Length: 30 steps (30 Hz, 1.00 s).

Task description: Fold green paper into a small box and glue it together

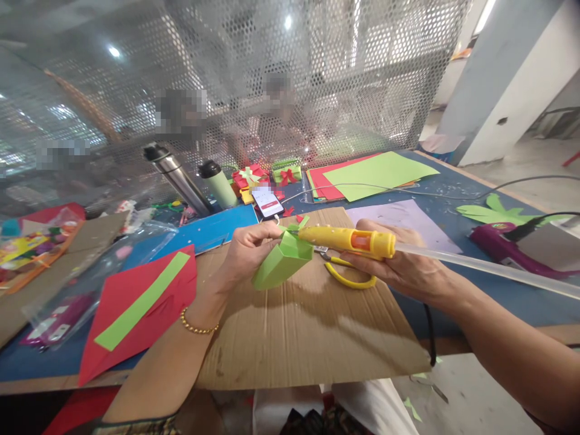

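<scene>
My left hand [254, 249] pinches a small folded box of light green paper [283, 263], tilted above a brown cardboard sheet [272, 338]. My right hand [403, 266] is wrapped round a yellow hot glue gun [335, 237], with a long clear glue stick [489, 269] running out of its back end. The gun's nozzle meets the upper edge of the box; whether it touches cannot be made out. Below the gun, yellow-handled scissors [351, 281] lie on the cardboard, partly hidden by the right hand.
A red sheet with a green paper strip [145, 302] lies left. Behind stand a steel flask [181, 181], a green bottle [218, 183] and a phone [267, 201]. Coloured paper sheets [385, 174] lie at the back; a purple power strip [512, 251] with cables sits right.
</scene>
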{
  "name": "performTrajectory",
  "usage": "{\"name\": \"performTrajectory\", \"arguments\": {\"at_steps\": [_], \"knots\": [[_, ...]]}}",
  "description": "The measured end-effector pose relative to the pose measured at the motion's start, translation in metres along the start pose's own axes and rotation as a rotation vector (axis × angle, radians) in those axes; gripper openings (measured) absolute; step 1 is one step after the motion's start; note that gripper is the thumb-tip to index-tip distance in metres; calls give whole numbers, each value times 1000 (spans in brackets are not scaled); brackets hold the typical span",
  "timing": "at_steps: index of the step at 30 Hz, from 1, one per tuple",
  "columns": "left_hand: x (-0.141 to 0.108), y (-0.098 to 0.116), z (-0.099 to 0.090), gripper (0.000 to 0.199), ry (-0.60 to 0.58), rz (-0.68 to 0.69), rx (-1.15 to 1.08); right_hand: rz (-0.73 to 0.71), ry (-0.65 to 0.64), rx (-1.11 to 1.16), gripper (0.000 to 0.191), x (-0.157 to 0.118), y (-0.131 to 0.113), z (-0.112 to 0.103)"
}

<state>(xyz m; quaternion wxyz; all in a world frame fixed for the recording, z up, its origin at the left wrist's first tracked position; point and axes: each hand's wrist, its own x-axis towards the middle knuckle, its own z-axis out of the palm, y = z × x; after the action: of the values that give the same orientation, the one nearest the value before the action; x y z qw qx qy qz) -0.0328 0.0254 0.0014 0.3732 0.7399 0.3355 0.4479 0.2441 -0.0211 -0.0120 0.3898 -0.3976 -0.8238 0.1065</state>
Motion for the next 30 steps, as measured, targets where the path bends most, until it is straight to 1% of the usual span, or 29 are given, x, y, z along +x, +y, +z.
{"name": "performTrajectory", "arguments": {"at_steps": [3, 8, 15, 21, 30], "knots": [[0, 1, 0, 37, 6, 0, -15, 3, 3, -8, 34, 0, 1, 1], [0, 3, -1, 32, 10, -15, -34, 18, 29, -46, 36, -2, 1, 1], [1, -1, -1, 29, -7, 13, -38, -99, 99, -138, 38, -1, 1, 2], [0, -2, 0, 28, -6, 9, -42, -150, 115, -156, 41, 2, -2, 0], [0, 3, -2, 33, 13, -4, -33, -137, 107, -128, 38, 1, 0, -1]]}}
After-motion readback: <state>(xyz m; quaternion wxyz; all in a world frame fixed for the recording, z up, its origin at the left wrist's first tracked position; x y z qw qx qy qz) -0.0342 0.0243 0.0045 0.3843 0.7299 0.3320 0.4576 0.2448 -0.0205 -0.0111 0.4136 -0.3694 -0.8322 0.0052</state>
